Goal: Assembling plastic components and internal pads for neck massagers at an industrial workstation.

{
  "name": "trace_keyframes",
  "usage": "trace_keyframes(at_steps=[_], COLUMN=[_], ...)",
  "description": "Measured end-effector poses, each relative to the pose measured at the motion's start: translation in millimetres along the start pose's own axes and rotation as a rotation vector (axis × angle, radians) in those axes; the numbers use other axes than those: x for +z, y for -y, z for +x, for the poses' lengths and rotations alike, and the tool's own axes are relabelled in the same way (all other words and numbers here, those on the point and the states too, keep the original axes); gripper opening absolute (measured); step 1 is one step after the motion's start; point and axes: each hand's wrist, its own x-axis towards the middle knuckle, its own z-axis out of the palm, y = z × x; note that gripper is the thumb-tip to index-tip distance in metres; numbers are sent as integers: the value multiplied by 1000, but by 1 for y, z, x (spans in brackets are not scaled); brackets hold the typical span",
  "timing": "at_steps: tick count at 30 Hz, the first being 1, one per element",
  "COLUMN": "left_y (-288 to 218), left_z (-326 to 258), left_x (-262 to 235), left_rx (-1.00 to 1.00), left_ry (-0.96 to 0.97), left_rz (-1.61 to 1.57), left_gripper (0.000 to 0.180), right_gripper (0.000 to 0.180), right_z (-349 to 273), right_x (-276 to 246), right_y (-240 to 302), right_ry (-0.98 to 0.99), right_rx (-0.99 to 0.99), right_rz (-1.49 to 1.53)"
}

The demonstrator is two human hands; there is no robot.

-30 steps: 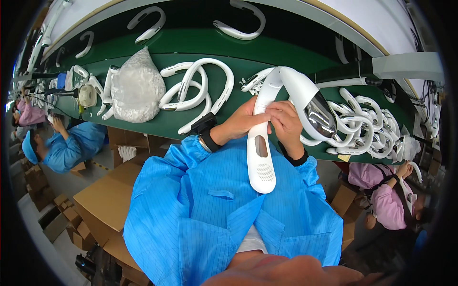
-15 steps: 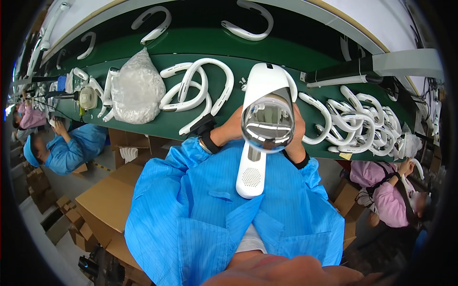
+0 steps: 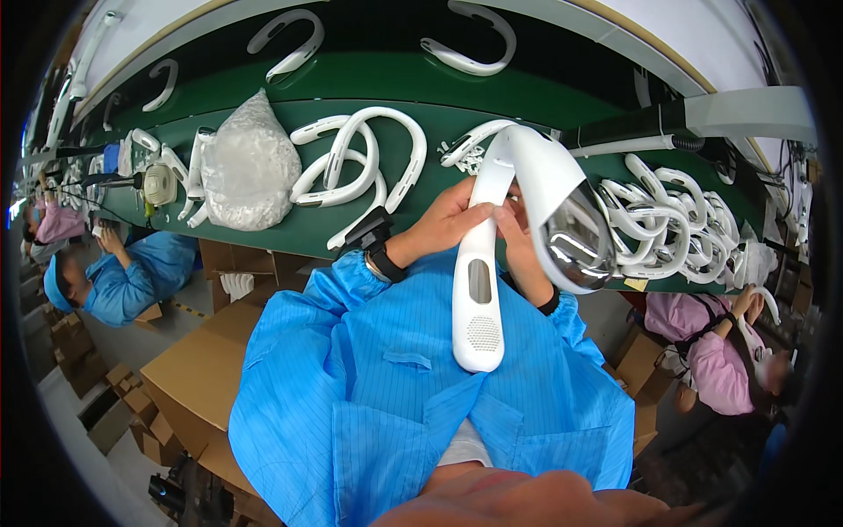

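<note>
- The person holds a white U-shaped neck-fan shell up in front of the chest, above the near edge of the green surface.
- The left hand grasps the shell's long straight arm near its bend, fingers wrapped round it from the left.
- The right hand sits mostly behind the shell; its fingertips press the same arm from the right, so it too is closed on the piece.
- The straight arm hangs down over the blue smock, with a slot and a patch of fine holes near its lower end. The other arm curves off to the right and shows a glossy, mirror-like inner face.
- Judging by its look, the shell is rigid moulded plastic, light, and smooth enough to slip. The glossy face would probably mark easily, so the matt outer sides of the arms and the bend look like the safer places to hold.
- On the surface behind lie several loose white shells, a lumpy clear plastic bag to the left, and a tangled heap of shells to the right.
- Other workers sit low at both sides, one in blue and one in pink; cardboard boxes stand below.
</note>
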Motion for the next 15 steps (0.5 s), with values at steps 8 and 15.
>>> trace_keyframes(at_steps=[8,15], left_y=[25,-3], left_z=[4,-1], left_x=[9,10], left_rx=[25,42], left_ry=[-10,15], left_rz=[-166,-12], left_gripper=[40,41], right_gripper=[45,37], right_z=[-3,2], right_x=[4,-5], right_y=[-16,-2], right_ry=[-34,88], right_rx=[-243,-212], right_rz=[-290,-316])
